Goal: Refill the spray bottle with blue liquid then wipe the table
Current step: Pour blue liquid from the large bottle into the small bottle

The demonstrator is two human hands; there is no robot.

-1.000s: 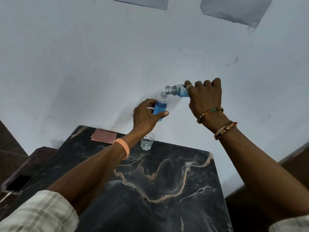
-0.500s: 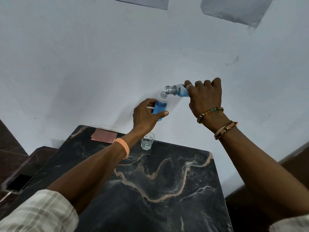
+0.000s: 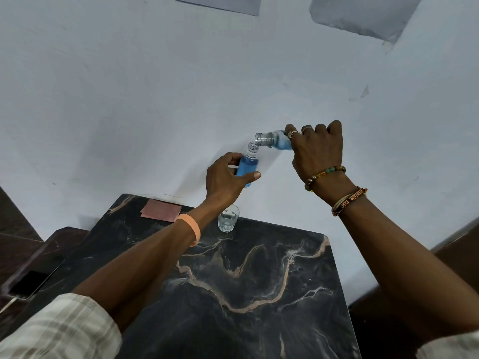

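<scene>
My left hand point(image 3: 228, 177) grips a small clear spray bottle point(image 3: 248, 167) with its cap off, upright and mostly full of blue liquid, held in the air above the table's far edge. My right hand point(image 3: 316, 151) holds a second clear bottle point(image 3: 274, 141) tipped on its side, its open mouth just above the small bottle's neck. Blue liquid lies in the tipped bottle's body. A pink cloth point(image 3: 160, 209) lies flat at the far left corner of the dark marble table point(image 3: 259, 281).
A small clear glass point(image 3: 228, 218) stands at the table's far edge under my left wrist. A white wall rises right behind the table. A dark phone point(image 3: 28, 282) lies on a lower brown surface to the left.
</scene>
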